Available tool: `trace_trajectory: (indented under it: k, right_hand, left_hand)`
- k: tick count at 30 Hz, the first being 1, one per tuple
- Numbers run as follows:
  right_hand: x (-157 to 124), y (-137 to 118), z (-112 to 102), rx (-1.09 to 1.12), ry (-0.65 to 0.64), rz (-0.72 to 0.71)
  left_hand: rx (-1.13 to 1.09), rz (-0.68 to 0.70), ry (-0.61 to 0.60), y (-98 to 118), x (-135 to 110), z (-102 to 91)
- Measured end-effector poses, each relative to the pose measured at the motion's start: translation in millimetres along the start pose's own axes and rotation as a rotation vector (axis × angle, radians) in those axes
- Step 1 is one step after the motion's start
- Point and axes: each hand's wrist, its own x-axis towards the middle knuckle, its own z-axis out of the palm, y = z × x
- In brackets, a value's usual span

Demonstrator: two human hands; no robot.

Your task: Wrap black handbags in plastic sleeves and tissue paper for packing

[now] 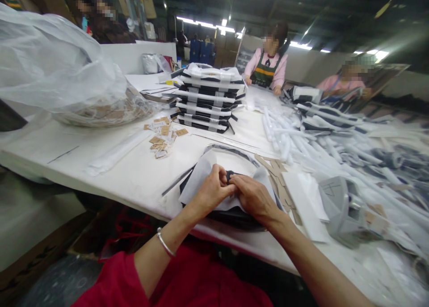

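A black bag (234,215) lies at the table's front edge, with a sheet of white tissue paper (197,182) over it. Its handle (231,149), wrapped in clear or pale film, arches up behind. My left hand (214,184) and my right hand (253,193) meet over the middle of the bag. Both have their fingers pinched around a small black piece (229,175), which looks like a strap or clasp of the bag. Its exact kind is partly hidden by the fingers. A dark strap (177,180) sticks out to the left of the bag.
Stacked wrapped bags (208,99) stand behind, beside scattered brown tags (162,139). A big plastic sack (67,70) sits left. To the right are cardboard strips (276,177), white sheets (306,204), a tape dispenser (338,204) and heaped white foam tubes (284,137). Two co-workers sit or stand across the table.
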Motion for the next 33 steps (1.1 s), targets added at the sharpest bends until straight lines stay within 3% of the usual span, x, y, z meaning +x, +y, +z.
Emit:
trace_trajectory:
  k: [4,7,11,15,19,26,33]
  right_hand:
    - [-5.1,7.0,-0.1,0.12,0.131,0.02]
    - [-7.0,8.1,-1.5,0.157,0.168,0.055]
    - [-6.8,3.4,-6.2,0.172,0.023,0.116]
    - [-2.5,-0.9,-17.3,0.101,-0.197,0.103]
    - [0.8,-5.0,-23.2,0.001,-0.296,0.057]
    - [-5.8,-8.4,-10.4,-0.097,-0.364,0.045]
    - [-9.1,-6.1,-14.9,0.067,-0.423,-0.054]
  left_hand:
    - [0.409,0.21,-0.147,16.5,-26.1,-6.2]
    - [0.712,0.411,-0.225,17.0,-49.5,-4.7]
    - [0.906,0.555,-0.157,3.8,-63.1,4.2]
    - [0.936,0.625,-0.121,-9.2,-61.4,9.0]
    - [0.931,0.669,-0.063,-16.5,-62.4,9.5]
    - [0.874,0.75,0.025,-25.9,-67.4,11.7]
    - [0.813,0.771,0.116,-34.7,-70.4,12.3]
